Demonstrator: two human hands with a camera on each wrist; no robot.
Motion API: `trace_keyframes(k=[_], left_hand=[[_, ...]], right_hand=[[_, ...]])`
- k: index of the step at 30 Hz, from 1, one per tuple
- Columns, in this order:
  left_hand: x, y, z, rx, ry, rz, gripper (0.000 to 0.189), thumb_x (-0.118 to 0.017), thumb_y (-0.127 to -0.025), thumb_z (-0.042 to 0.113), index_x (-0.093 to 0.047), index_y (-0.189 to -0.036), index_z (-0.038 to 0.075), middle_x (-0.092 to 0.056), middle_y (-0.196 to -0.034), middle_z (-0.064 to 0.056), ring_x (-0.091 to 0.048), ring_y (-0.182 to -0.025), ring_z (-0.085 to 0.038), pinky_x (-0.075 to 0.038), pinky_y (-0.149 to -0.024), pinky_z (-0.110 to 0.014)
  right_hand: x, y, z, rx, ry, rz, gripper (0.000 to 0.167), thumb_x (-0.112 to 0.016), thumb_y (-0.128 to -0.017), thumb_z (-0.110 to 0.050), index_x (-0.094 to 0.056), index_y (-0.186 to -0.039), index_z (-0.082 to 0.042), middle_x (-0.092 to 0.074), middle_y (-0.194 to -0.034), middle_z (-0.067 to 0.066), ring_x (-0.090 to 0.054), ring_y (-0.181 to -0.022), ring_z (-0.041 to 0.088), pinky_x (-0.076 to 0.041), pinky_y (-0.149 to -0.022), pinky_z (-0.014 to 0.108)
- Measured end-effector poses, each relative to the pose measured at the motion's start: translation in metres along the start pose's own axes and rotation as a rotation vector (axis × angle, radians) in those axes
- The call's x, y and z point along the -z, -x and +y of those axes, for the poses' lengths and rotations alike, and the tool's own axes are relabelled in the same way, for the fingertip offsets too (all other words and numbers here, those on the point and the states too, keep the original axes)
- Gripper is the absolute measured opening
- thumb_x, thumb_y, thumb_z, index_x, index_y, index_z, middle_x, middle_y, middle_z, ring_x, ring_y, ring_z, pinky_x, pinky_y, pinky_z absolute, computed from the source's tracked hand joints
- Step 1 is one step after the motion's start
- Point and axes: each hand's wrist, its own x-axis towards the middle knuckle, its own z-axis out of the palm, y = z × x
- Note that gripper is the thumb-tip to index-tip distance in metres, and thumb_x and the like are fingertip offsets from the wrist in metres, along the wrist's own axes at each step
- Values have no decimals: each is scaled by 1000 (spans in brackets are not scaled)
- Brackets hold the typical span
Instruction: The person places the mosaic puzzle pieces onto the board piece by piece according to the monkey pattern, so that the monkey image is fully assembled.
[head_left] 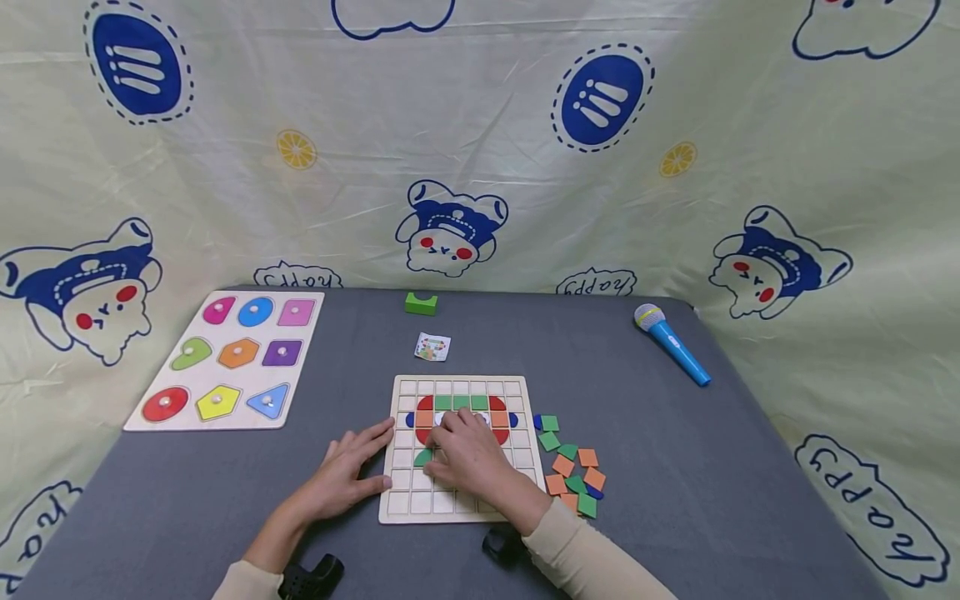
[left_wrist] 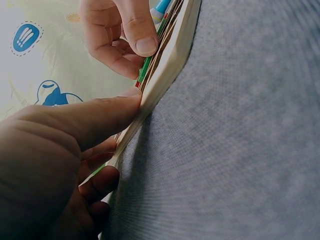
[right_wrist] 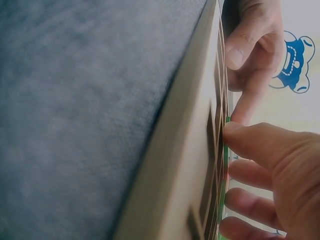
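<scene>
A light wooden grid board (head_left: 405, 502) lies on the grey table. Red, green, orange and blue pieces fill several squares of its upper half, partly hidden by my right hand (head_left: 476, 458). That hand lies over the middle of the board with fingertips down on it. Its thumb is beside a green rounded piece (head_left: 423, 457); in the right wrist view the thumb (right_wrist: 245, 140) touches the board's face near something green. My left hand (head_left: 341, 471) rests along the board's left edge, fingers and thumb touching it. Whether anything lies under the right fingertips is hidden.
Loose orange, green and blue pieces (head_left: 587, 457) lie right of the board. A small printed card (head_left: 432, 347) and a green block (head_left: 421, 305) sit behind it. A white shape puzzle (head_left: 300, 367) is at the left, a blue toy microphone (head_left: 678, 352) at the right.
</scene>
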Motion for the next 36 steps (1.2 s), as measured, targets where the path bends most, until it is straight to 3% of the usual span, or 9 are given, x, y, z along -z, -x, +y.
trace_keyframes(k=[10,16,25,32,36], left_hand=[[0,0,0,-17,-10,13,66,-69,-84,27,-44,-141,5,-40,-150,-6,-36,-95,-6,-19,-77,-29],[0,-1,1,-4,-7,8,67,-71,-82,25,-44,-141,6,-40,-150,-5,-36,-96,-7,-20,-79,-31],[2,-2,1,21,2,-22,67,-70,-83,27,-44,-141,6,-38,-151,-5,-36,-98,-10,-21,-81,-35],[1,-2,2,53,8,-39,68,-70,-82,24,-43,-142,7,-37,-152,-4,-36,-100,-11,-21,-85,-41],[0,-1,2,67,20,-46,68,-70,-82,23,-42,-143,8,-36,-152,-2,-36,-102,-12,-21,-87,-44]], right_hand=[[6,3,4,-21,-38,-2,26,-73,-77,-42,-70,-96,-24,-59,-94,-5,-47,-93,14,-41,-84,33],[14,16,21,-49,-65,49,24,-74,-76,-38,-71,-94,-23,-58,-91,-5,-45,-87,13,-40,-80,32],[30,57,75,-116,-74,147,22,-78,-74,-30,-70,-90,-19,-55,-87,-4,-45,-85,14,-39,-78,34],[42,91,126,-228,-102,48,26,-76,-77,-31,-71,-98,-17,-57,-92,-2,-42,-87,13,-38,-77,34],[45,109,150,-251,-77,5,26,-76,-77,-32,-70,-99,-18,-57,-92,-4,-41,-86,12,-37,-75,33]])
